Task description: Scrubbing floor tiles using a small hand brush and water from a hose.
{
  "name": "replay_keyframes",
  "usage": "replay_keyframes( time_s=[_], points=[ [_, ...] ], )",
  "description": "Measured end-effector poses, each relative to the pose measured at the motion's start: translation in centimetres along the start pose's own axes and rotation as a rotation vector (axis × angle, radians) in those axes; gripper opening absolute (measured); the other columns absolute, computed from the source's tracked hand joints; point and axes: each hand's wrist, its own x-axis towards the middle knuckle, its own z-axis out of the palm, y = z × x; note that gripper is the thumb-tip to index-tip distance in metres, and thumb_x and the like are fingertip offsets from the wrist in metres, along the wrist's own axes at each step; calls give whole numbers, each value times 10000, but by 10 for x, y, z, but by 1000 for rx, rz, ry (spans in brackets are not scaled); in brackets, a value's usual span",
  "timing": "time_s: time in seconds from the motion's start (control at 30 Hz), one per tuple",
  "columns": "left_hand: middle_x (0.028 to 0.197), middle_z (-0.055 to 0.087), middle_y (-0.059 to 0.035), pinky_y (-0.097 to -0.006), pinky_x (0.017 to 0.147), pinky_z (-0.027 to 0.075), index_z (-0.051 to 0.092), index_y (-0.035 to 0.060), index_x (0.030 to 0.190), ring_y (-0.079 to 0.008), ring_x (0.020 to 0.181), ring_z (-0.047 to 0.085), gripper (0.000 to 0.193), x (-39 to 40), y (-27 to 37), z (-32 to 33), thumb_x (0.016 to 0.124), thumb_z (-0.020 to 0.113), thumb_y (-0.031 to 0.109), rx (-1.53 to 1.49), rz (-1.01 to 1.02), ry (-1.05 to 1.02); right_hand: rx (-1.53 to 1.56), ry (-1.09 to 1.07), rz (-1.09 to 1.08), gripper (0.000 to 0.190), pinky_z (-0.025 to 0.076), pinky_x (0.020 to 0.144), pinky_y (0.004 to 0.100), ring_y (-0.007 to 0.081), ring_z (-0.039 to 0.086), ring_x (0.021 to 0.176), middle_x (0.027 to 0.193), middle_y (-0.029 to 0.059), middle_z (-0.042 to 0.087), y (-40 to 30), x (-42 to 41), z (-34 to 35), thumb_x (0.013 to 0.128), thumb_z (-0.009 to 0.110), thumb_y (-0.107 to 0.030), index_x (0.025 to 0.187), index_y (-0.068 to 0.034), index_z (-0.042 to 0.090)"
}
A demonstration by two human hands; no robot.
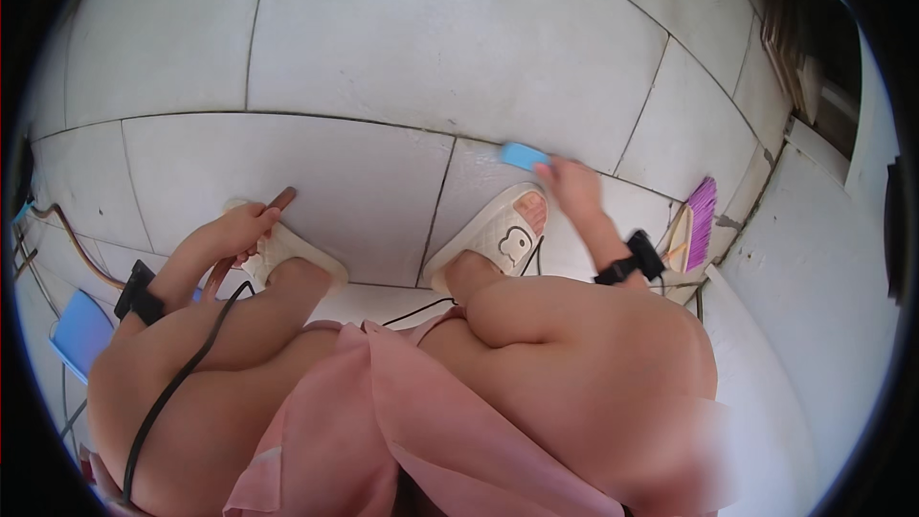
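Note:
My right hand [574, 183] grips a light blue brush or block [525, 156] over the pale floor tiles, in front of a white slipper [488, 233]; its underside is hidden. The floor tile [474, 165] beside it looks wet. On the left, my left hand [248, 226] is closed around a brownish hose [286, 197], whose end points forward over the floor near the other slipper [309, 251]. More of the hose runs back under the left wrist. Both wrists bear black straps.
A broom head with purple bristles [701, 226] lies at the right by a white panel [797, 222]. A blue plastic dustpan or similar item [82, 334] stands at the left, below a curved stretch of hose [75, 240]. A black cable [176, 380] crosses my leg.

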Motion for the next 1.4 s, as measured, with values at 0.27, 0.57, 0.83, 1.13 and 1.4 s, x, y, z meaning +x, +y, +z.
replay_keyframes(
  time_s=[0.27,0.57,0.83,1.13,1.4],
  points=[
    [511,422,-54,-285,341,347,472,11,836,-133,358,394,395,-1,6,1,926,367,381,30,25,-3,-105,-128,87,373,442,620,447,329,589,659,651,143,606,86,-19,-17,835,532,-411,710,-69,613],
    [494,414,-55,-288,336,345,465,26,830,-147,355,400,382,3,4,0,922,377,387,49,38,-12,134,-95,494,463,437,667,459,349,592,738,696,158,613,82,-68,8,873,448,-465,729,-53,604],
    [497,411,-37,-292,360,345,478,34,811,-132,376,381,369,-5,15,0,925,394,375,13,36,34,290,176,724,646,444,652,486,438,578,774,747,277,591,127,7,-3,890,350,-528,772,59,593],
    [484,393,-36,-299,357,358,466,27,834,-143,366,392,354,-7,10,5,917,384,362,-9,22,64,330,-65,765,689,423,807,498,459,549,926,895,333,573,112,-31,18,888,313,-543,904,82,604],
    [476,364,-17,-299,339,321,447,32,845,-135,354,354,362,0,11,7,923,379,379,-54,15,49,285,73,617,733,448,766,480,449,563,915,853,336,584,184,132,-85,880,331,-558,894,128,589]
  ],
)
